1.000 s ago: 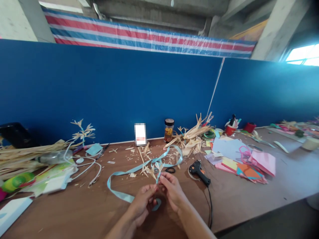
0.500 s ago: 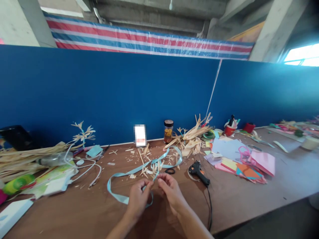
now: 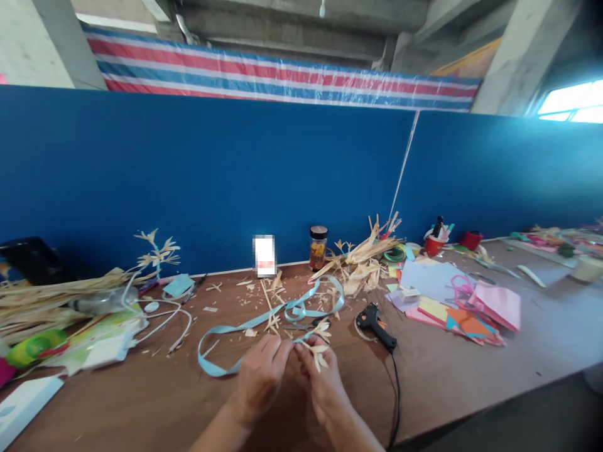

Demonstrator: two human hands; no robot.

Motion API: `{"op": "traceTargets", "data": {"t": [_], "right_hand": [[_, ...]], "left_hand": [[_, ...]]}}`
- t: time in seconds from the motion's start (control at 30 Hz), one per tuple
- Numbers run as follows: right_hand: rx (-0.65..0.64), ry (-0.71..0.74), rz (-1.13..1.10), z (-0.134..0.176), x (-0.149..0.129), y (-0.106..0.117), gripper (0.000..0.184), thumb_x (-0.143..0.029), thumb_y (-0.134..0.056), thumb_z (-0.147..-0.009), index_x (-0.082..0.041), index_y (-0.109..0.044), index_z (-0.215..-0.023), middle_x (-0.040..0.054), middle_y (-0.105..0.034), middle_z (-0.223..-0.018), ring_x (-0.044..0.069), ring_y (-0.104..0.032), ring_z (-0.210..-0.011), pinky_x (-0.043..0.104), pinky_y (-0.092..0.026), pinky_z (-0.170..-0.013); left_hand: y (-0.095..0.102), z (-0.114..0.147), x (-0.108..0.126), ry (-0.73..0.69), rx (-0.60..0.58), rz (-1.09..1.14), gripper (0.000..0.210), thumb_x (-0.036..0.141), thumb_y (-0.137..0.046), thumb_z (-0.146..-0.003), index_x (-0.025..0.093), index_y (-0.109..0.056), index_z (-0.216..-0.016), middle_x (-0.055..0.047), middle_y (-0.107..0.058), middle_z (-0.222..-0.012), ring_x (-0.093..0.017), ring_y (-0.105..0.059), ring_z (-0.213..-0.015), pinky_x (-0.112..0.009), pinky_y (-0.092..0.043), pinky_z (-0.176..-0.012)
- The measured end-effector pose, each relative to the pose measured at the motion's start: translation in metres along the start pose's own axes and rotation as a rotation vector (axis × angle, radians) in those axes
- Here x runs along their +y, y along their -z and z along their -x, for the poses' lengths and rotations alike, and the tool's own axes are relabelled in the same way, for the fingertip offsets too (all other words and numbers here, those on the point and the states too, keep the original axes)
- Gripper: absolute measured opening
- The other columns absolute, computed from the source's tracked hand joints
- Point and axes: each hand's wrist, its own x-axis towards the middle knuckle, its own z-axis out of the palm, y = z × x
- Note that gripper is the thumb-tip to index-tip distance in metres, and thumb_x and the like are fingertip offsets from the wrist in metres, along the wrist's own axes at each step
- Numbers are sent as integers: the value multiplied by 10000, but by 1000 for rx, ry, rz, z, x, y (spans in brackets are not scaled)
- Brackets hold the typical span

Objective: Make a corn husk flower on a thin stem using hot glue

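Observation:
My left hand [image 3: 262,376] is closed, fingertips pinched on the light blue ribbon [image 3: 219,367], which loops out to the left and back over the table. Between both hands runs a short stem wrapped in this ribbon. My right hand [image 3: 321,380] pinches the stem of a pale dried-husk flower [image 3: 320,356], whose petals spread over the fingers. The fingertips of the two hands nearly meet. Just beyond them lie scissors [image 3: 308,325], partly hidden. To the right rests a black glue gun [image 3: 377,328] with its cord trailing toward me.
A lidded jar [image 3: 318,250] and a pile of dried husks [image 3: 365,267] stand by the blue partition [image 3: 211,176]. Coloured papers [image 3: 452,307] lie at right. On the left are a finished husk flower stem [image 3: 157,254], a white cable [image 3: 186,326] and a clear bottle [image 3: 101,301].
The flower has tipped from upright to leaning right and toward me, over my right fingers. My left hand has turned its back upward. The ribbon loop has shifted slightly left.

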Motion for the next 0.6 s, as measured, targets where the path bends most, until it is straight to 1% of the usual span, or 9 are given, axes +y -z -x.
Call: {"op": "traceTargets", "data": {"t": [0.13,0.2,0.27,0.33,0.4,0.43,0.53,0.6], "right_hand": [[4,27,9,1,-1,0,221,-265,-687,-632,-165,-511,-720,-59,-422,-542,44,-311,-466,168,-229,-423],[20,23,8,2,-2,0,221,-270,-688,-624,-164,-524,-729,-53,-438,-552,45,-319,-465,168,-231,-420],[26,14,10,1,-3,0,220,-272,-688,-621,-164,-540,-743,-49,-463,-569,41,-319,-458,165,-230,-416],[20,10,34,0,-4,1,208,-270,-681,-626,-161,-557,-753,-44,-487,-589,35,-315,-452,159,-230,-413],[22,16,69,-1,-3,3,200,-265,-674,-634,-155,-571,-766,-32,-517,-620,34,-332,-464,153,-235,-414],[26,17,82,-1,-3,4,202,-264,-671,-638,-153,-576,-777,-24,-533,-640,36,-346,-473,150,-240,-415],[33,-12,66,-3,-1,6,225,-280,-668,-642,-150,-581,-804,-14,-553,-651,35,-364,-465,151,-261,-423],[43,-31,34,-4,0,6,237,-295,-666,-642,-148,-582,-807,-18,-547,-622,34,-372,-449,155,-277,-428]], "left_hand": [[0,2,1,31,-4,35,151,184,-438,-815,180,-584,-776,-23,-499,-640,-149,-453,-636,-255,-328,-596],[-1,3,1,96,5,109,179,205,-430,-821,182,-585,-735,-18,-498,-626,-139,-456,-622,-245,-328,-591],[-2,3,2,185,6,235,209,236,-420,-825,184,-586,-709,-18,-511,-623,-134,-466,-619,-237,-337,-595],[-4,2,3,318,-17,415,231,278,-418,-822,184,-588,-697,-23,-541,-641,-137,-487,-629,-237,-354,-607],[-6,1,4,501,-79,642,246,330,-443,-799,176,-584,-668,-26,-562,-635,-143,-501,-620,-239,-368,-599],[-8,1,5,605,-121,764,258,356,-465,-779,168,-577,-643,-20,-557,-600,-140,-495,-583,-235,-368,-569],[-13,1,10,862,-236,1120,296,404,-541,-712,142,-551,-573,14,-497,-485,-101,-425,-457,-205,-327,-462],[-14,2,14,995,-261,1333,305,411,-578,-680,129,-547,-570,28,-475,-471,-68,-373,-416,-183,-289,-419]]}}
